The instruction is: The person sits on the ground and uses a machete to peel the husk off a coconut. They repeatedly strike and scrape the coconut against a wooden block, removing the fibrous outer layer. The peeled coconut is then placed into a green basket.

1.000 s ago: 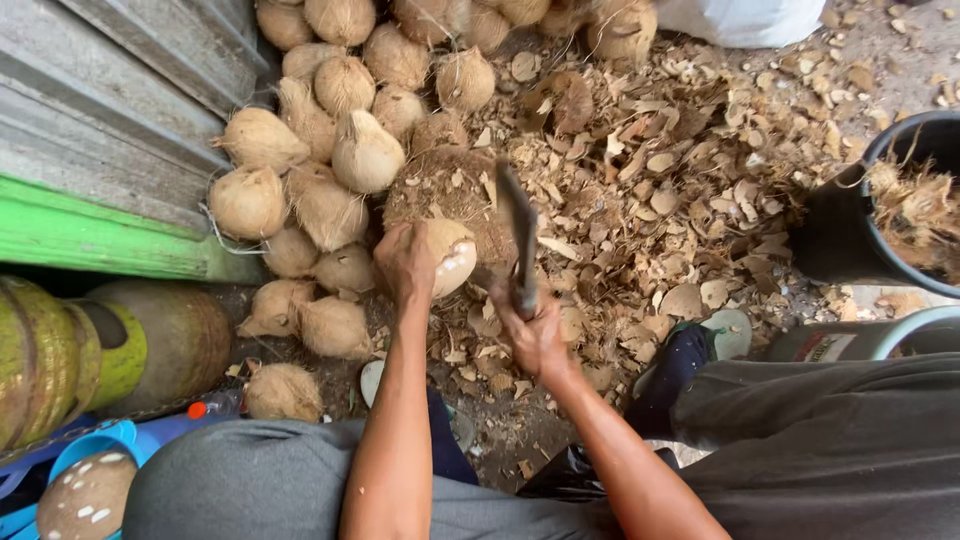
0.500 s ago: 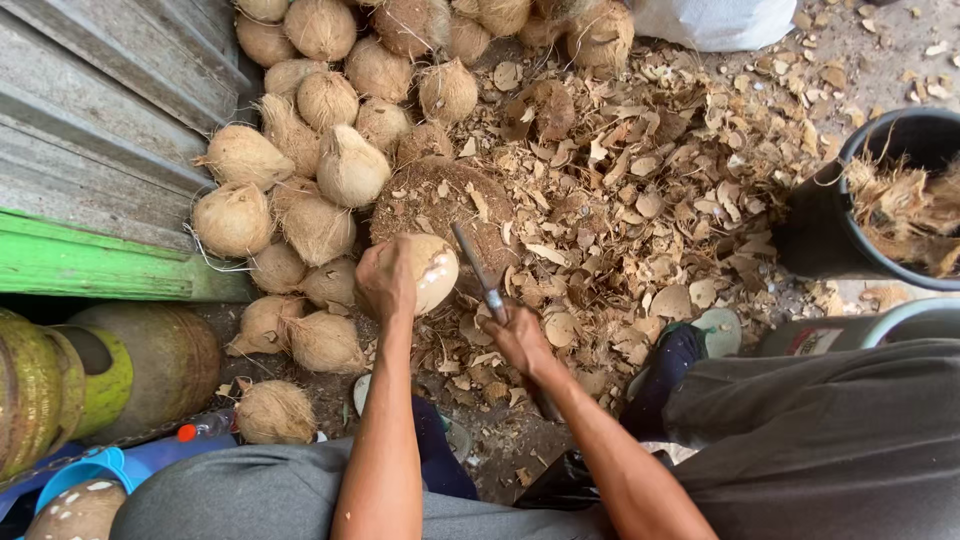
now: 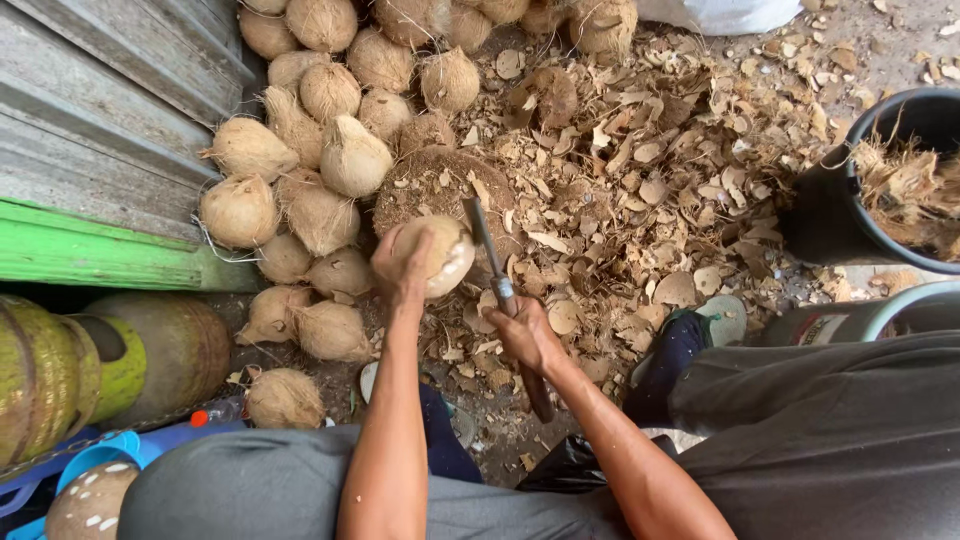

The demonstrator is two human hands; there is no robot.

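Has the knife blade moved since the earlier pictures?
Yes. The knife blade, held by the right hand, has swung down and now lies against the coconut on the round chopping block.

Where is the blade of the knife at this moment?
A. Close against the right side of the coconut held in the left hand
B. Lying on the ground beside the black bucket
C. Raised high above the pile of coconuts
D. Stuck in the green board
A: the right hand holds the knife with its blade alongside the coconut that the left hand grips.
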